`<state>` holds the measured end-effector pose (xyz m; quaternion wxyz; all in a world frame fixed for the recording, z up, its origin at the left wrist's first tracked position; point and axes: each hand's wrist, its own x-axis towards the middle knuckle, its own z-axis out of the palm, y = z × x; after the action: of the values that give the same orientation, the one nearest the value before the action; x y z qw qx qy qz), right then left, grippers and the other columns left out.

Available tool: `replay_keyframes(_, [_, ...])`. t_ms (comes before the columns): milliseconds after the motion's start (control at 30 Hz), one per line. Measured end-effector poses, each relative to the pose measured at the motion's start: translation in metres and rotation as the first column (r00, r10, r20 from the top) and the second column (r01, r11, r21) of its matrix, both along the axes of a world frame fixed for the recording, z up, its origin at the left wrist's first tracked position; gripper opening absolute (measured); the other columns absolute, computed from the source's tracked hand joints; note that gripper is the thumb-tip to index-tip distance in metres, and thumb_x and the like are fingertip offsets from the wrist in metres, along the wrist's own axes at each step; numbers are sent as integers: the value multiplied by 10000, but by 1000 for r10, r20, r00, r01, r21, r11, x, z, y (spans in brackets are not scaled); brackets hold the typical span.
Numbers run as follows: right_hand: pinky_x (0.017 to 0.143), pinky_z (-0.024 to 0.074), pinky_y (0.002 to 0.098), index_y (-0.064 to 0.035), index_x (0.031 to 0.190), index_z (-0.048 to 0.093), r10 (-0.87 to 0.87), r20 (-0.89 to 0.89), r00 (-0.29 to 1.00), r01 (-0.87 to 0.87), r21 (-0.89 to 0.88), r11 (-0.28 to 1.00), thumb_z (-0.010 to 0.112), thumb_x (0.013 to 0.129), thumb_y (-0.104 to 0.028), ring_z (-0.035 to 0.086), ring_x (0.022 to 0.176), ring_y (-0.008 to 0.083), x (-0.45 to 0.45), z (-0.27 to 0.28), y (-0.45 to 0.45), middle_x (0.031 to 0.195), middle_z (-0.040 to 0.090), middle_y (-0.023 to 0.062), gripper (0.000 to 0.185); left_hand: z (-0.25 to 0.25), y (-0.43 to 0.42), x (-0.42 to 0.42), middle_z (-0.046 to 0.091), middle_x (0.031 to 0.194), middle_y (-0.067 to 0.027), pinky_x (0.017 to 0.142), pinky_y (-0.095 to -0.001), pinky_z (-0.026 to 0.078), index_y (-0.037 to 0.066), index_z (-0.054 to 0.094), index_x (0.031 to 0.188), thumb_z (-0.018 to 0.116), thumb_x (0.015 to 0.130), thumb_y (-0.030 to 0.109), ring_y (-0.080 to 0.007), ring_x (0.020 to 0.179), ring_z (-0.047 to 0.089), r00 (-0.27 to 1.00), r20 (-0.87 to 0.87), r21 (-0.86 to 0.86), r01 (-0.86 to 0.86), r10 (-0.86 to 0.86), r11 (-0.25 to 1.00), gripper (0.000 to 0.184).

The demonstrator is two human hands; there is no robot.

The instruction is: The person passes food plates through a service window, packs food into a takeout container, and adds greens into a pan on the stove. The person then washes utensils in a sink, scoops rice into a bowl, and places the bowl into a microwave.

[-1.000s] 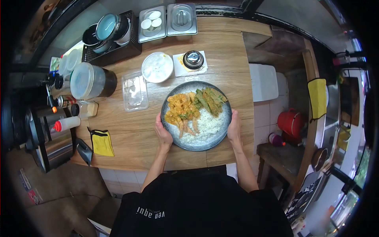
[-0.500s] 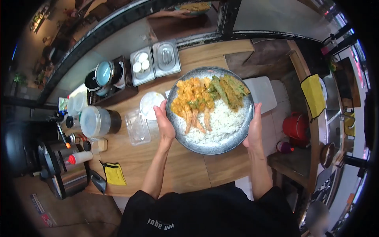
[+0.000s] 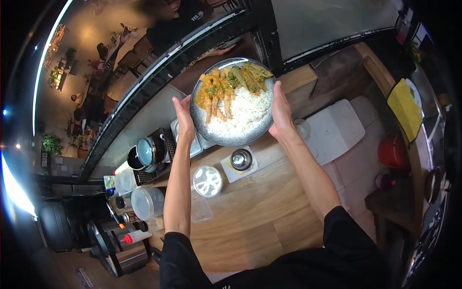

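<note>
Both my hands carry a dark speckled plate [image 3: 240,139], raised toward the pass-through window beyond the counter. My left hand [image 3: 185,119] grips its left rim, thumb up and fingers under the edge. On the opposite rim, my right hand [image 3: 282,114] is closed the same way. White rice [image 3: 245,113] fills the near part of the plate. Saucy yellow-orange food [image 3: 211,86] covers the far left, with brownish strips [image 3: 216,108] reaching onto the rice. Coated green pieces [image 3: 252,77] lie at the far right. The undersides of my fingers are hidden by the plate.
Below the plate, the wooden counter [image 3: 240,216] holds a round patterned white lid [image 3: 208,181] and a small metal bowl [image 3: 241,159]. Left are stacked bowls [image 3: 150,151] and a plastic tub [image 3: 147,203]. Beyond the window frame [image 3: 163,50] stands a person in black [image 3: 185,21], one hand [image 3: 224,49] extended.
Both hands have lifted the plate forward and a little left, toward the window, with arms stretched further. My view has shifted, and a person beyond the window now shows.
</note>
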<state>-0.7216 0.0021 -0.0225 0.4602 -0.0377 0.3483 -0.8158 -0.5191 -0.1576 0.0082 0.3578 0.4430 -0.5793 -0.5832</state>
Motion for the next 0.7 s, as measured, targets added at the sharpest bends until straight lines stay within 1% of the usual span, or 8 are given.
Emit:
replay_keyframes(100, [1045, 413, 342, -15, 1423, 369, 20, 86, 996, -17, -36, 999, 444, 997, -485, 470, 1276, 207, -3, -14, -35, 1408, 463, 126, 639, -4, -15, 7, 555, 1267, -204, 957, -336, 392, -15, 462, 1332, 145, 956, 683, -252, 1043, 568, 998, -5, 59, -61, 61, 996, 854])
replay_keyframes(200, [1008, 462, 369, -14, 1417, 364, 27, 124, 992, -10, -133, 991, 495, 975, -489, 501, 1246, 219, -5, -20, -63, 1388, 475, 135, 662, -18, -10, 14, 403, 1400, -273, 1002, -517, 349, 21, 299, 1413, 212, 928, 722, -403, 1237, 445, 975, -27, 98, -215, 219, 972, 856])
replay_keyframes(233, [1008, 462, 369, -14, 1417, 364, 25, 153, 988, -4, -131, 991, 495, 975, -489, 501, 1246, 219, -5, -18, -68, 1388, 475, 135, 662, -22, -7, 19, 433, 1358, -290, 977, -528, 397, 15, 265, 1421, 228, 936, 709, -423, 1219, 467, 973, -55, 103, -219, 225, 970, 847])
replay_keyframes(300, [956, 509, 395, -10, 1419, 352, 31, 107, 994, -19, -111, 994, 523, 956, -500, 525, 1222, 235, -13, -19, -77, 1372, 482, 147, 696, -21, 6, 31, 453, 1318, -298, 907, -528, 485, 2, 235, 1421, 231, 961, 663, -430, 1135, 542, 982, -97, 62, -158, 164, 985, 805])
replay_keyframes(333, [928, 529, 403, -7, 1434, 314, 8, 103, 995, 0, -78, 997, 563, 945, -472, 537, 1208, 248, -17, -22, -83, 1359, 488, 151, 719, -18, 13, 36, 453, 1318, -298, 907, -528, 485, 2, 235, 1421, 231, 961, 663, -430, 1135, 542, 985, -79, 62, -151, 156, 987, 805])
replay_keyframes(433, [935, 525, 407, -13, 1445, 285, -72, 151, 986, 77, -25, 997, 611, 926, -440, 544, 1198, 254, -19, -20, -95, 1357, 488, 154, 747, -9, 33, 56, 477, 1269, -290, 796, -502, 568, -24, 250, 1393, 210, 1007, 564, -414, 983, 624, 968, -142, -130, -227, 209, 965, 705])
replay_keyframes(533, [937, 522, 399, -28, 1449, 278, -101, 193, 976, 99, 23, 995, 656, 899, -428, 549, 1183, 248, -17, -31, -111, 1346, 498, 159, 777, -5, 42, 82, 517, 1189, -233, 739, -471, 594, -20, 293, 1363, 235, 1015, 538, -388, 945, 642, 954, -196, -188, -264, 228, 946, 661])
replay_keyframes(700, [925, 513, 371, -44, 1418, 362, -173, 168, 971, 167, 50, 985, 669, 887, -449, 554, 1148, 223, -11, -37, -143, 1294, 543, 157, 734, -9, 30, 105, 563, 1165, -206, 817, -465, 559, -17, 432, 1266, 248, 1023, 506, -335, 1023, 614, 926, -283, -192, -310, 250, 931, 605])
